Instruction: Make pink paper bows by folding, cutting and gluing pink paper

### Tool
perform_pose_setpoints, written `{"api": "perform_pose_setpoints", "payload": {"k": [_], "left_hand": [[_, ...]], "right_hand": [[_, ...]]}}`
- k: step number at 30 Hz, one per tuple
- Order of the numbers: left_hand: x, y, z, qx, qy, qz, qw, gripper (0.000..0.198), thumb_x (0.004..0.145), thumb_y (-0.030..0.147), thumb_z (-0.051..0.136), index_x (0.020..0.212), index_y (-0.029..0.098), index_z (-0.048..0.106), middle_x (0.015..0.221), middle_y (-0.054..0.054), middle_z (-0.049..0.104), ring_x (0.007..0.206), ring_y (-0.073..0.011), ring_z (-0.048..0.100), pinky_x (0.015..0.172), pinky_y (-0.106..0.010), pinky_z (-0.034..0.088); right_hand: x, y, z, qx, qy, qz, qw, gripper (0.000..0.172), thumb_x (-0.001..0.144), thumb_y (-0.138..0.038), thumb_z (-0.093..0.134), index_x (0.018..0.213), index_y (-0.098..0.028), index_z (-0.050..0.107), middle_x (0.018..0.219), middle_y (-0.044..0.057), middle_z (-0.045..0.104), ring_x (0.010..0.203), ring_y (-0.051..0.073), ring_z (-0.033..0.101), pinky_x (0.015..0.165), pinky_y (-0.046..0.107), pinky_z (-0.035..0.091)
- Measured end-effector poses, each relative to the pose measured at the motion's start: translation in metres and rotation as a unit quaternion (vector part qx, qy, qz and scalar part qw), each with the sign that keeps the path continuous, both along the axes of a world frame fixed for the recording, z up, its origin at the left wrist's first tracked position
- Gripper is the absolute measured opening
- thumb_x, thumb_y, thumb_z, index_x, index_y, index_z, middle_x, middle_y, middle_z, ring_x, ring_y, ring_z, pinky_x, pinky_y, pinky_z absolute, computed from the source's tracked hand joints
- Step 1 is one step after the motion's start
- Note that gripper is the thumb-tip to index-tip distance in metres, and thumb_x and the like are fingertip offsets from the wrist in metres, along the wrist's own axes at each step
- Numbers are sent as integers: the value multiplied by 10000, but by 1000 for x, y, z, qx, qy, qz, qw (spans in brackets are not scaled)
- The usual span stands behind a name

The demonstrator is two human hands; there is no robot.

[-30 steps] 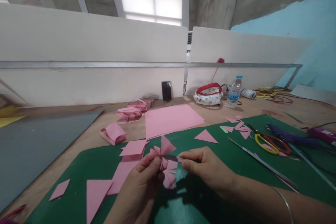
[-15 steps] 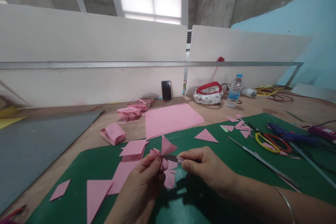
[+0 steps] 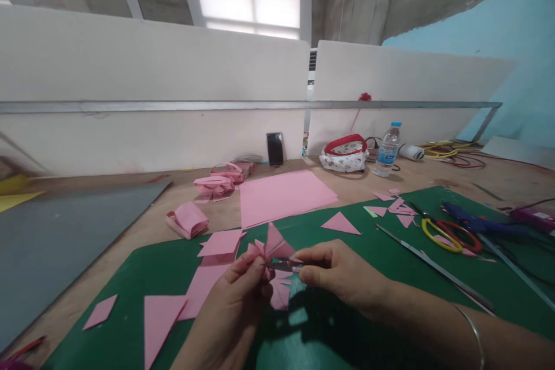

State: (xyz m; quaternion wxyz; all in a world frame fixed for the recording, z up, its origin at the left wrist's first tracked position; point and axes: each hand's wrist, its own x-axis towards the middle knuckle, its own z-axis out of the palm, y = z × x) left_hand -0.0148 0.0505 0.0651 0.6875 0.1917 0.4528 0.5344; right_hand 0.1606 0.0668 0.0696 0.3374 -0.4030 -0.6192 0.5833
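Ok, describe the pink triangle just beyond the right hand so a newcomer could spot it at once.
Start at the big green mat, with the pink sheets at its far edge. Between those sheets' right corner and the right hand, a pink triangle lies on the green. It lies by itself, larger than the clustered scraps farther right and touching no other piece.

The left grip [image 3: 243,286] is pinched, thumb [image 3: 252,275] uppermost; just right of it, the right grip [image 3: 340,269] is pinched too, its forearm [image 3: 418,312] slanting to its lower right.
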Motion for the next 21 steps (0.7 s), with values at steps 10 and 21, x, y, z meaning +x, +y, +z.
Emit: {"api": "perform_pose_setpoints", "payload": {"k": [10, 21], "left_hand": [[-8, 5, 16, 68, 167, -33, 983, 156, 665, 247, 739, 766, 146, 676, 646, 13, 578, 567, -85, 480, 518, -182, 392], [-1, 0, 16, 34, 173, -126, 976, 198, 608, 234, 772, 755, 137, 683, 657, -12, 596, 538, -76, 481, 496, -165, 365]], "right_hand": [[69, 28, 56, 131, -261, 96, 952, 281, 836, -353, 545, 920, -174, 744, 758, 33, 641, 659, 132, 508, 571, 233, 377], [56, 18, 51, 153, -284, 134, 937, 252, 812, -330, 577, 858, -153, 750, 568, -30, 495, 515, 81, 331, 462, 222, 253]]}}
